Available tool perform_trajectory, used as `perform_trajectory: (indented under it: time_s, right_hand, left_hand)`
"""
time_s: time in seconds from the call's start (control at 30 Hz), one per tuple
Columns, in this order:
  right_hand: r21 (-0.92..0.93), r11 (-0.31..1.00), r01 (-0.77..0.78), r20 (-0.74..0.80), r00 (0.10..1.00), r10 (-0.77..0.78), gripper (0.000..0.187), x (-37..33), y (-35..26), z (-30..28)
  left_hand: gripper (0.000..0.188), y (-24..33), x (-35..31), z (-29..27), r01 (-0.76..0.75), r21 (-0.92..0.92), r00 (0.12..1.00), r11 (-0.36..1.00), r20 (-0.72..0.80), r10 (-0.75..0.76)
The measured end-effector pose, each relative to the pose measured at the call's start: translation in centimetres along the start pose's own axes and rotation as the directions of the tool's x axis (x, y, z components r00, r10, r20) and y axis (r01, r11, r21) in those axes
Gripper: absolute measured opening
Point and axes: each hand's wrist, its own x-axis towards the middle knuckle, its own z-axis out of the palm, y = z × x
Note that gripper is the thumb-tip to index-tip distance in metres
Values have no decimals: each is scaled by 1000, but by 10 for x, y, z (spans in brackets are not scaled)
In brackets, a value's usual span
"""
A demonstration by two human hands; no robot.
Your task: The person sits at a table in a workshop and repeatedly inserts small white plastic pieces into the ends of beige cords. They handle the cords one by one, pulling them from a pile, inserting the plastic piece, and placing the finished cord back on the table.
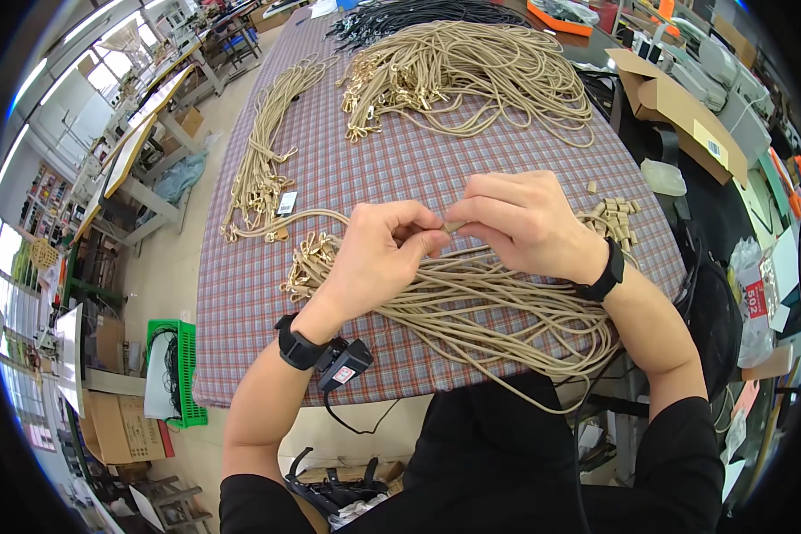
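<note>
My left hand (376, 254) and my right hand (536, 222) meet fingertip to fingertip over the middle of the table. Between them shows a small beige sleeve (452, 227), pinched by my right fingers. A beige cord (316, 214) runs from the left into my left hand, whose fingers are closed on it; its end is hidden. Below my hands lies a bundle of beige cords (481, 307) with gold metal clips (304, 271) at its left end. Right of my right hand, several loose beige sleeves (616, 222) are heaped.
A checked cloth (240, 329) covers the table. Farther off lie a narrow cord bundle (267, 133), a large beige cord pile (472, 71) and black cords (427, 18). A small black device (345, 363) hangs by my left wrist. A green crate (185, 374) stands on the floor at left.
</note>
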Motion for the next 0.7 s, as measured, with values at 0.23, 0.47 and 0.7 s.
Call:
perform_trajectory:
  time_s: [0.23, 0.47, 0.7]
  right_hand:
    - [-62, 998, 13, 1, 1000, -13, 16, -2, -1, -1]
    - [-87, 996, 14, 65, 998, -9, 15, -4, -2, -3]
    - [-44, 999, -18, -1, 1000, 18, 15, -2, -1, -6]
  left_hand:
    - [7, 3, 1, -3, 22, 23, 998, 1000, 51, -23]
    - [8, 2, -1, -5, 11, 39, 997, 999, 80, -14]
    - [11, 2, 6, -12, 81, -85, 985, 993, 159, -67]
